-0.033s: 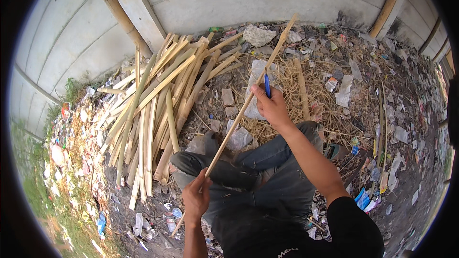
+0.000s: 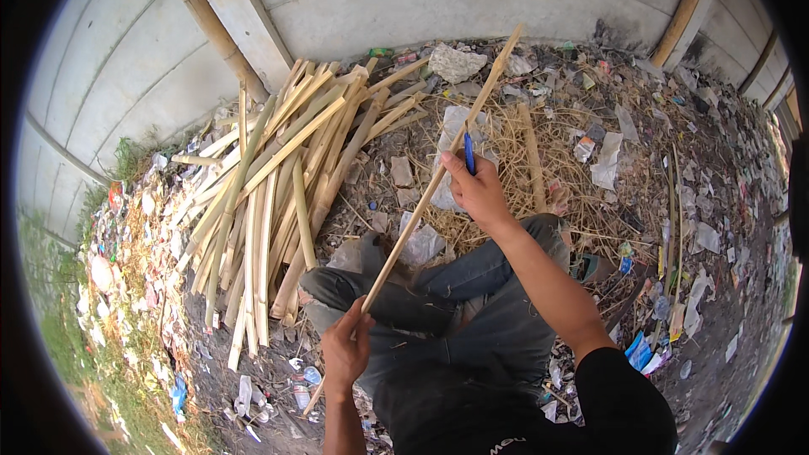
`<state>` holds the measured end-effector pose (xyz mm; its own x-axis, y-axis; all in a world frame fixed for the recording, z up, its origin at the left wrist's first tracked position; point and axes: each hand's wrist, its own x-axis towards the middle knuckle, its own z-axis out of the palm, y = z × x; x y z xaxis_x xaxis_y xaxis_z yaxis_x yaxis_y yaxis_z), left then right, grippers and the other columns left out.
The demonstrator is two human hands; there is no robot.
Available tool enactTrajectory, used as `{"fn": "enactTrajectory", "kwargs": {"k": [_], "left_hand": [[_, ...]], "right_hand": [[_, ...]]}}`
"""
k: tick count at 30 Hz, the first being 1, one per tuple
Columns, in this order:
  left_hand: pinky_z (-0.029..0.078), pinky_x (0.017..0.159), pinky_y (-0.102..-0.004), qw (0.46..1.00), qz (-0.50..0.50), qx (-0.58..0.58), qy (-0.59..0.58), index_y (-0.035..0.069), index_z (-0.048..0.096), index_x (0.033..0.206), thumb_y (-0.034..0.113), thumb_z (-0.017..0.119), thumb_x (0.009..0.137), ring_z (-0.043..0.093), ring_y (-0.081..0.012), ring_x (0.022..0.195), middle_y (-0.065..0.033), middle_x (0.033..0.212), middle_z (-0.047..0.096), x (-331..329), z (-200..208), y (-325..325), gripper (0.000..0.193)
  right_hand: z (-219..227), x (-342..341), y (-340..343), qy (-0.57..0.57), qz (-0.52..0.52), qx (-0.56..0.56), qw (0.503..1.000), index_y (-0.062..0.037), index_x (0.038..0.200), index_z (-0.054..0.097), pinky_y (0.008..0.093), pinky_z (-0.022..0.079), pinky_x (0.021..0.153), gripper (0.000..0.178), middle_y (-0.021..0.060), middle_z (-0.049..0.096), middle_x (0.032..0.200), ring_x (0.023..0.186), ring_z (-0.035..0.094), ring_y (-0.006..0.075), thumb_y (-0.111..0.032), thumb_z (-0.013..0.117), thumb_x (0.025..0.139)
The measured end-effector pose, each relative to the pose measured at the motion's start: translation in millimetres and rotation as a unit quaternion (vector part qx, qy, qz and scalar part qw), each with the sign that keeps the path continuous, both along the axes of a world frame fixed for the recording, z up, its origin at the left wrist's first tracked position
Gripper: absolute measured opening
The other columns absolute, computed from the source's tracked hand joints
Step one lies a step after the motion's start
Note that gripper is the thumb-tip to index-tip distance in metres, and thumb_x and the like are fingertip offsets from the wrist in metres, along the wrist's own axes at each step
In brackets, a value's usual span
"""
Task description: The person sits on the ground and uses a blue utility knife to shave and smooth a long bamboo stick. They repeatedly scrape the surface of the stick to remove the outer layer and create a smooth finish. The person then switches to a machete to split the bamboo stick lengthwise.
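Observation:
A long, thin bamboo strip (image 2: 409, 227) slants across my lap, its far end reaching toward the wall. Near its lower end, my left hand (image 2: 345, 350) is closed around it, and the tail sticks out below that hand. Farther up, my right hand (image 2: 480, 195) grips a slim blue cutter knife (image 2: 469, 152), which stands up beside the strip. The right thumb presses along the strip there. The knife's blade cannot be made out. My crossed legs in dark jeans (image 2: 421, 312) lie under the strip.
A big heap of split bamboo strips (image 2: 278, 177) lies at the left. Beyond my legs are pale shavings (image 2: 497, 177), with a loose bamboo piece (image 2: 533, 156) and a stone chunk (image 2: 456, 62). Plastic litter covers the ground. A concrete panel wall (image 2: 463, 0) rises behind.

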<state>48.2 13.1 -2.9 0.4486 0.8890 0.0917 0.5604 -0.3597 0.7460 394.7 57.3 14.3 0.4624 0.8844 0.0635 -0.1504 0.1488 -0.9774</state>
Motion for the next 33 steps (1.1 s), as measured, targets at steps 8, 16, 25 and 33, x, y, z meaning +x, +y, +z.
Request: {"fn": "enactTrajectory", "kwargs": {"k": [8,16,25,33], "left_hand": [[0.054,0.065,-0.043,0.997,-0.025,-0.071,-0.018,0.003,0.064,0.134,0.02,0.055,0.109,0.074,-0.0345,0.072,-0.0175,0.078,0.072,39,10,15,0.032],[0.051,0.064,-0.0542,0.997,0.05,-0.058,-0.004,0.006,0.066,0.124,0.023,0.055,0.109,0.067,-0.0498,0.074,-0.0264,0.073,0.066,50,17,15,0.025],[0.047,0.058,-0.0465,0.996,0.075,-0.01,0.046,0.001,0.066,0.103,0.02,0.06,0.107,0.064,-0.0455,0.065,-0.025,0.069,0.061,43,13,13,0.021],[0.045,0.058,-0.0426,0.998,0.005,-0.054,-0.031,-0.003,0.065,0.1,0.022,0.056,0.109,0.059,-0.032,0.057,-0.018,0.065,0.059,43,8,14,0.028]], "right_hand": [[-3,-78,-28,-0.12,0.136,-0.071,0.981,-0.002,0.091,0.067,0.0349,0.041,0.057,0.045,0.0009,0.054,0.063,0.06,0.053,0.0128,-0.044,0.064,0.105],[5,-85,-47,-0.462,0.136,-0.099,0.871,-0.0052,0.097,0.068,0.0498,0.054,0.06,0.055,0.0185,0.068,0.067,0.069,0.072,0.041,-0.058,0.054,0.104],[-5,-70,-29,-0.553,0.076,-0.084,0.826,-0.0035,0.095,0.07,0.0518,0.053,0.056,0.055,0.0183,0.066,0.061,0.058,0.068,0.0404,-0.055,0.054,0.105],[-20,-91,-54,-0.583,0.203,-0.071,0.783,-0.0057,0.093,0.071,0.0512,0.056,0.057,0.057,0.0177,0.068,0.062,0.061,0.07,0.0406,-0.06,0.057,0.102]]}}
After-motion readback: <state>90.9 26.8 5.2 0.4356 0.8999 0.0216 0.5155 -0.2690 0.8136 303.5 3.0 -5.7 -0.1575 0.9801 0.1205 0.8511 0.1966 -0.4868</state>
